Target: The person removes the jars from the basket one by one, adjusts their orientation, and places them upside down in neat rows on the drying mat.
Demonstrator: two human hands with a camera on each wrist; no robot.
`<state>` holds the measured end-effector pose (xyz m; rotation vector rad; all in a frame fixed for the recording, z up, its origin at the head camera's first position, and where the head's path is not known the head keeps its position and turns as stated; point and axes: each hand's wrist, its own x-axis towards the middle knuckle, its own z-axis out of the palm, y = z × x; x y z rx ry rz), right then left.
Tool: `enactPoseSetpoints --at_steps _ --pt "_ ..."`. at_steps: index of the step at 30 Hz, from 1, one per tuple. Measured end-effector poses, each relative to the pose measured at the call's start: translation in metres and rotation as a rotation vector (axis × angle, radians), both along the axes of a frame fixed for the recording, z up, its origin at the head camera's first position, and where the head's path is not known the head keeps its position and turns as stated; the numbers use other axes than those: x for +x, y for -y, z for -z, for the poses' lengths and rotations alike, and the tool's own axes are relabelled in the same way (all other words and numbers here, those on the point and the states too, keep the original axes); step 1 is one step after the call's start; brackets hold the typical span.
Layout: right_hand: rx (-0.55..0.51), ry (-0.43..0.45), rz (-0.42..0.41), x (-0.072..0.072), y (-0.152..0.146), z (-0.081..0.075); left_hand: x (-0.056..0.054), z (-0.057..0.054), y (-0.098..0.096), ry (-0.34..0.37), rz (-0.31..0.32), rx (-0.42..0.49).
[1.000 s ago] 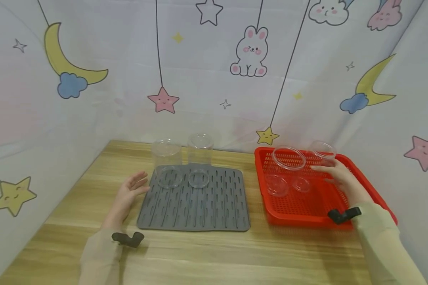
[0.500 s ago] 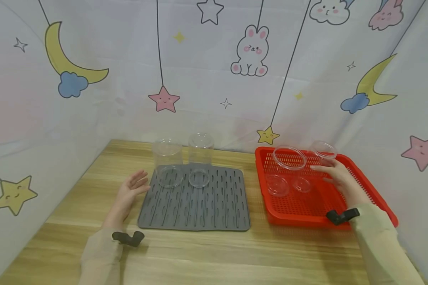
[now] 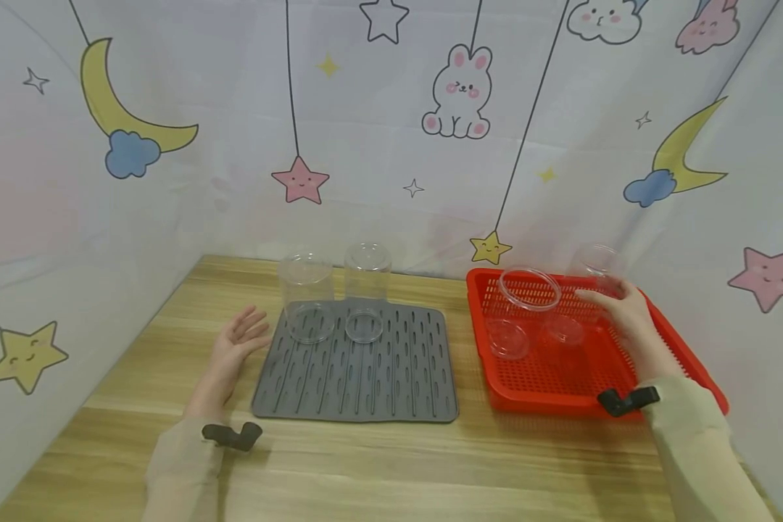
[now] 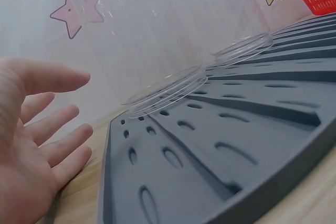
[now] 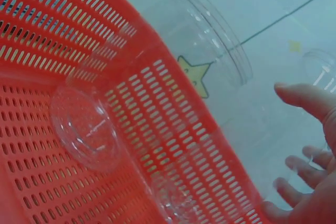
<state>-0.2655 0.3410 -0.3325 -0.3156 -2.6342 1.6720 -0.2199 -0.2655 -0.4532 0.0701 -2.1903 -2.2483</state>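
My right hand grips a clear jar from its right side, fingers and thumb around the wall, over the red basket. That jar's see-through body is hard to make out in the right wrist view. Another clear jar leans in the basket to its left, rim up; the same jar shows in the right wrist view. My left hand holds nothing, fingers apart, left of the grey draining mat. Two clear jars, a wider one and a narrower one, stand on the mat's back part.
The wooden table carries the mat and the basket side by side, with a gap between them. A printed cloth with stars, moons and a rabbit hangs behind and along both sides.
My right hand and the jar it grips have moved slightly up and to the right. The other jars stay put, and my left hand has barely shifted.
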Motion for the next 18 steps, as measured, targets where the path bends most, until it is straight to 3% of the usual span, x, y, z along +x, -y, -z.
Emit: enactPoseSetpoints --at_steps 8,18 --pt "-0.07 -0.203 0.141 0.008 0.009 -0.013 0.004 -0.019 -0.004 -0.039 -0.038 0.092" --pt "0.016 -0.444 0.279 0.017 0.041 -0.045 0.01 -0.062 -0.02 -0.214 -0.252 0.201"
